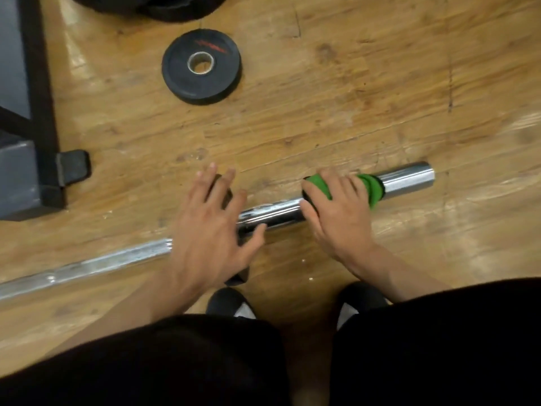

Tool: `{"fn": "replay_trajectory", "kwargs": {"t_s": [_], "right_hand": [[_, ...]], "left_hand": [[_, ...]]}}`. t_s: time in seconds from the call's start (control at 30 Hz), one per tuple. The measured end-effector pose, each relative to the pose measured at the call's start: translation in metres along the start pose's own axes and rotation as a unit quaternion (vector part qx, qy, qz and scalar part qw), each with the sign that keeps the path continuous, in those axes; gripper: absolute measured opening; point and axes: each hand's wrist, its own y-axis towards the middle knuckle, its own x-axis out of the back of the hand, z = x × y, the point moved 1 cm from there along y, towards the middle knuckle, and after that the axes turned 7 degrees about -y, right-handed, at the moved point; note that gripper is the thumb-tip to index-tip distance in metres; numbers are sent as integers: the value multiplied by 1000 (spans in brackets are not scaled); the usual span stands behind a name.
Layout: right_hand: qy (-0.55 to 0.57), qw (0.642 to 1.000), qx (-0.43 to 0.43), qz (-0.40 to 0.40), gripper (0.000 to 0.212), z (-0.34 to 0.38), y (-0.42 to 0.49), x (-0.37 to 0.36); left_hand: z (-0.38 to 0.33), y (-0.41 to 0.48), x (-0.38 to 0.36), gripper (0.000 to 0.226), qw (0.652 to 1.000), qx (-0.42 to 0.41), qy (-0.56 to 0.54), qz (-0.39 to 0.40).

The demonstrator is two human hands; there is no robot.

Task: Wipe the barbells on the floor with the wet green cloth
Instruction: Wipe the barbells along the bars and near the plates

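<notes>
A chrome barbell (407, 179) lies slanted on the wooden floor, its thick sleeve at the right and its thin shaft (87, 266) running off to the lower left. The green cloth (369, 186) is wrapped over the sleeve. My right hand (336, 212) lies over the cloth and the sleeve, fingers curled around them. My left hand (210, 227) is spread with straight fingers over the barbell's collar, where shaft meets sleeve; a dark part shows under its fingers.
A small black weight plate (202, 67) lies flat on the floor beyond the barbell. Larger black plates (152, 7) sit at the top edge. A dark grey equipment frame (32, 118) stands at the left. My feet (231, 303) are just behind the bar.
</notes>
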Motion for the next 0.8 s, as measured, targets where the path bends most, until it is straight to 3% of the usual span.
{"fn": "replay_trajectory", "kwargs": {"t_s": [0.1,0.23,0.33,0.47,0.57,0.73,0.8], "right_hand": [[-25,999,32,28,45,-46,3,5],[-43,993,-107,8,38,-112,-5,18],[-31,986,-164,4,34,-71,3,12],[25,999,-29,28,35,1,9,3],[16,998,53,31,36,-23,10,5],[-15,994,-111,2,34,-107,0,17],[-23,985,-172,-11,34,-108,1,14]], "left_hand": [[7,0,-1,67,1000,3,-9,-19],[0,6,-8,72,999,10,-16,-25],[-3,10,-8,72,999,12,-20,-32],[0,12,-8,75,998,17,-38,-44],[1,14,-8,77,998,16,-48,-46],[3,17,-10,76,998,9,-42,-41],[4,19,-12,74,998,7,-40,-47]]}}
